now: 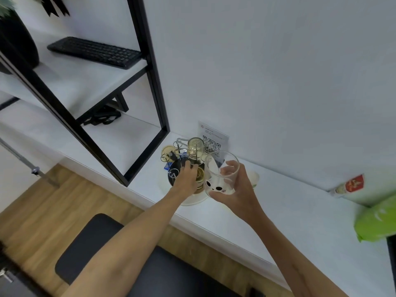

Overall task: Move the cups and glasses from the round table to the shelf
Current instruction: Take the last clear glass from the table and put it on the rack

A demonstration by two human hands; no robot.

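Observation:
My right hand (pixel 235 187) grips a clear glass (pixel 221 172) with a small cartoon face near its base, tilted and held above the white shelf surface (pixel 278 221). My left hand (pixel 186 179) reaches into a wire cup rack (pixel 177 151) standing on a round white tray (pixel 192 200). Its fingers curl round a yellowish glass (pixel 200 179) on the rack. Another clear glass (pixel 195 147) hangs upside down on the rack behind it. What lies under my left palm is hidden.
A QR-code sign (pixel 213 140) leans on the wall behind the rack. A black-framed shelving unit (pixel 154 86) with a keyboard (pixel 94 51) stands to the left. A green bag (pixel 377 221) and a red-labelled packet (pixel 349 185) lie to the right. A black chair seat (pixel 92 243) is below.

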